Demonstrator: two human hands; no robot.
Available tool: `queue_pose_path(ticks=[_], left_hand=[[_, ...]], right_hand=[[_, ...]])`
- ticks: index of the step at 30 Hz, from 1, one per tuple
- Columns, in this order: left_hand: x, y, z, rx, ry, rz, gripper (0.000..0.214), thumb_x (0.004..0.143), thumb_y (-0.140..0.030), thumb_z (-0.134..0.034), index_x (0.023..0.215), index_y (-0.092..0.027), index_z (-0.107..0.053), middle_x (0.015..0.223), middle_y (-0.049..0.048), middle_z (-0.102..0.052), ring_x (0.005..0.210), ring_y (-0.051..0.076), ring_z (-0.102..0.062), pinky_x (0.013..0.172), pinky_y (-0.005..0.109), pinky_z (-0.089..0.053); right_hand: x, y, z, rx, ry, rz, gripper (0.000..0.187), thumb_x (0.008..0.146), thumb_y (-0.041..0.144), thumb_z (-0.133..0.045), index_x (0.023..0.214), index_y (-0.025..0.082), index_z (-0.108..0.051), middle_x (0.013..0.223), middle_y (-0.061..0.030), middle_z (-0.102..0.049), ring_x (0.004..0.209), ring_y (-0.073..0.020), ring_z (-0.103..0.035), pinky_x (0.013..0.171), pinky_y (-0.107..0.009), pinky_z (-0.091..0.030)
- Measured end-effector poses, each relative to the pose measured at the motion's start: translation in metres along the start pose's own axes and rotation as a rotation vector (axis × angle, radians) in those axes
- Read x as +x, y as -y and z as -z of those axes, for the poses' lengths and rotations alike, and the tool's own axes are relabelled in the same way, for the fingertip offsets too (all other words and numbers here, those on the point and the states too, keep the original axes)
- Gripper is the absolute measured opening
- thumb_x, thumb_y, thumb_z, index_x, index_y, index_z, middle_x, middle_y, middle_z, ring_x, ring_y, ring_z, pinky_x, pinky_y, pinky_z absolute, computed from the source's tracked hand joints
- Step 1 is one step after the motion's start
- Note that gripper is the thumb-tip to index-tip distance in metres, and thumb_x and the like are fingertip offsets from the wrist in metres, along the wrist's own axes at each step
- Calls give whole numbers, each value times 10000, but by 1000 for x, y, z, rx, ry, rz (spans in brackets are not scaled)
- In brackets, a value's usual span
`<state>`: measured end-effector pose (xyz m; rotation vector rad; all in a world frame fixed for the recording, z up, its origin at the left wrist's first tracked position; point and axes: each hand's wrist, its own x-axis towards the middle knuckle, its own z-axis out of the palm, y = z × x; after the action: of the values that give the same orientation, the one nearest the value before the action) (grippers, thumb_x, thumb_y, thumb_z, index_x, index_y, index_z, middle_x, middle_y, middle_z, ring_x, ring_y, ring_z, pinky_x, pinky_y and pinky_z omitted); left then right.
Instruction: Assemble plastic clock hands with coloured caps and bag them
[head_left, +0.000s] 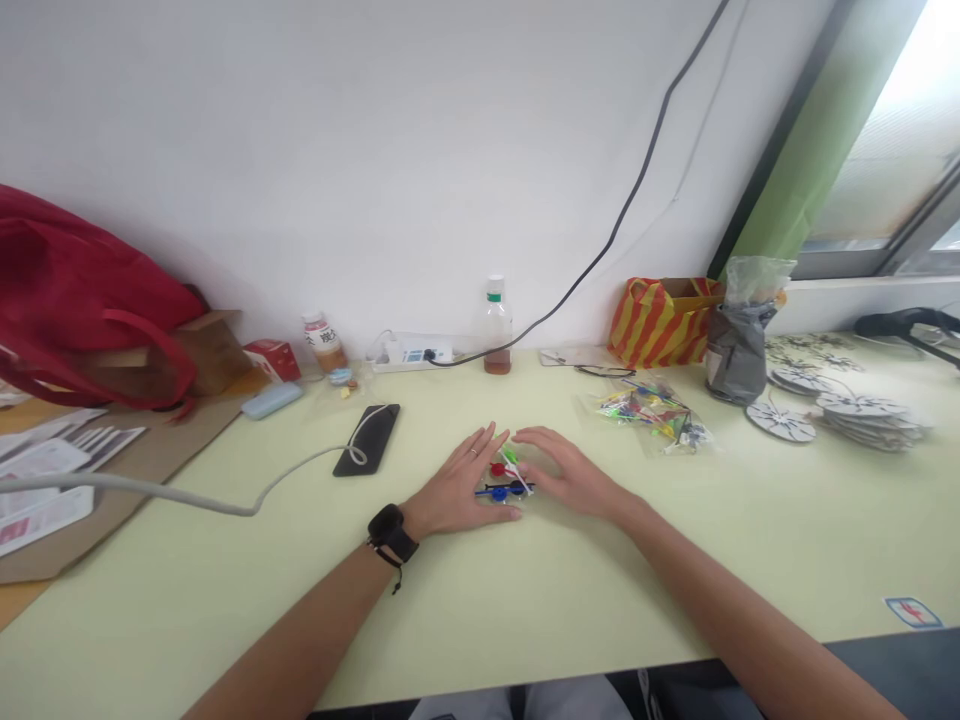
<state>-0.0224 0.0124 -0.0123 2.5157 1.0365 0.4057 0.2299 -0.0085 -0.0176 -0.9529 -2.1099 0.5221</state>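
Small plastic pieces in blue, red, green, white and black lie in a loose cluster on the pale green table. Among them are a blue piece [499,493], a red piece [498,469], a green piece [510,455] and a white stick-like piece [522,479]. Curved around the left side of the cluster, my left hand [461,488] rests with thumb and fingers apart. On the other side, my right hand [566,470] arches over the table with its fingers spread, fingertips close to the pieces. Neither hand visibly grips a piece.
Clear bags of similar colourful pieces [652,412] lie to the right, near stacked round discs [862,405] and a grey bag [739,350]. A black phone [367,440] with a cable is at left. A bottle [497,335] and a power strip [409,352] stand by the wall.
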Motion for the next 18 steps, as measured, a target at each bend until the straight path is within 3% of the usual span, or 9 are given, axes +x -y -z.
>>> queue_pose_path(ticks=[4,7,11,14,18], left_hand=[[3,-9,3,-25,33,5,911,912,-726,-564,1651,-318,-222,1729,54,-178,1596,324,-165,1303,522,-162],[8,-15,3,-49,31,-27,737,990,-662,-478,1628,-345,-291,1701,35,-283,1582,310,-227,1299,524,-165],[19,-18,-3,-73,-13,-50,694,998,-632,-488,1599,-306,-374,1677,58,-348,1569,303,-265,1285,495,-232],[27,-18,-8,-101,-87,-79,596,991,-591,-541,1484,-257,-538,1563,94,-513,1490,295,-402,1252,469,-309],[28,-21,-9,-164,-154,-131,437,982,-534,-592,1284,-228,-668,1325,111,-650,1283,273,-574,1144,427,-435]], right_hand=[[15,-45,27,-263,-78,-113,314,989,335,-547,1274,225,-623,1283,-129,-655,1251,-298,-582,1102,-494,-461],[28,-84,51,-542,-74,-269,345,955,346,-579,1244,177,-659,1392,-181,-590,1368,-346,-474,1135,-501,-408],[42,-124,71,-830,-111,-526,413,981,371,-526,1306,152,-656,1546,-198,-471,1480,-387,-324,1182,-523,-309],[49,-144,75,-919,-103,-635,463,1005,404,-473,1339,138,-650,1617,-182,-399,1528,-401,-229,1206,-534,-239],[51,-159,75,-913,-60,-683,502,1029,428,-397,1283,103,-684,1539,-208,-500,1519,-407,-247,1199,-579,-205]])
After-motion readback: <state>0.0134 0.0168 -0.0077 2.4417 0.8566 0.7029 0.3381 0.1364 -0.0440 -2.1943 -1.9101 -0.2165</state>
